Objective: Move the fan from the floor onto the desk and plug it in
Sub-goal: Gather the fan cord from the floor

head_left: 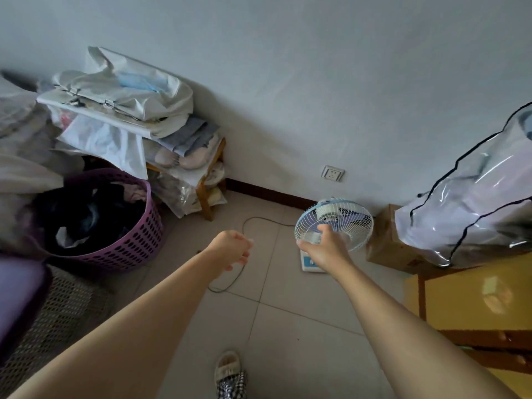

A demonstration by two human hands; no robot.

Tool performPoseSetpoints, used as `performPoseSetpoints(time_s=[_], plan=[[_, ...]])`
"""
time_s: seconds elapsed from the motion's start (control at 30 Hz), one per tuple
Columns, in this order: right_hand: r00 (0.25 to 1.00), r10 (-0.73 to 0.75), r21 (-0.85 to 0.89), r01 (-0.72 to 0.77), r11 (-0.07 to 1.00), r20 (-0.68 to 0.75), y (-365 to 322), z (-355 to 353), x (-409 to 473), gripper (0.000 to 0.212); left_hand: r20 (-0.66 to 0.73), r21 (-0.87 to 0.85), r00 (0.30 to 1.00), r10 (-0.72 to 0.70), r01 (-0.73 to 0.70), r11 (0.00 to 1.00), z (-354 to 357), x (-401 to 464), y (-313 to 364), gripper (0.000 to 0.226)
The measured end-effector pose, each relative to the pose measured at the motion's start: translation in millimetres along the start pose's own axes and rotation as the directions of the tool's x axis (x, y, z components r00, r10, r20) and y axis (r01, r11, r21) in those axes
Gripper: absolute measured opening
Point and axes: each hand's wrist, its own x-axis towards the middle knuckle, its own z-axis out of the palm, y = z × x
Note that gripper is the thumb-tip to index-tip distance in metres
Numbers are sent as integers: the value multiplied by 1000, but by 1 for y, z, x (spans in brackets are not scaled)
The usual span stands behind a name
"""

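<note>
One fan [339, 223] is the whole job at this point: it stands on the tiled floor [288, 312] near the wall, just beside a cardboard box [385, 243], its white cage tilted up and its pale base [309, 262] partly hidden behind the right hand [324, 249]. That hand reaches to the cage's near rim with thumb and fingers spread fairly wide; whether it already touches the wires I cannot tell, and it grips nothing firmly. The left hand [231, 249] hangs in the air well apart from the fan, fingers loosely curled and empty, above a loop of dark cord [244, 226] that trails across the floor. The step in hand looks like taking hold for the lift, so the task is barely begun. A good grasp would avoid the thin cage wires, which likely flex; better to take the neck or base with the right hand and steady the cage with the left. The cord probably belongs to the fan, though its ends are not clear, so gathering it first would keep it from snagging or tripping the slippered foot [229, 372]. A socket [333, 173] sits low on the wall with nothing plugged in; the yellow desk [472, 300] waits at the right, with a clear plastic cover [475, 203] rising behind it.
</note>
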Motion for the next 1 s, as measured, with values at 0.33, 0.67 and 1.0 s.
performPoseSetpoints(time_s=[0.33, 0.67, 1.0], plan=[[998, 43, -59, -40, 997, 46, -7, 78, 111, 73, 13, 6, 996, -93, 93, 996, -14, 130, -26, 12], [995, 8, -114, 4, 993, 103, 65, 184, 218, 71, -72, -140, 974, -213, 202, 969, 30, 266, -123, 6], [984, -44, -137, 69, 988, 172, 158, 339, 311, 72, -155, -98, 975, -161, 146, 984, 63, 395, -256, 18]])
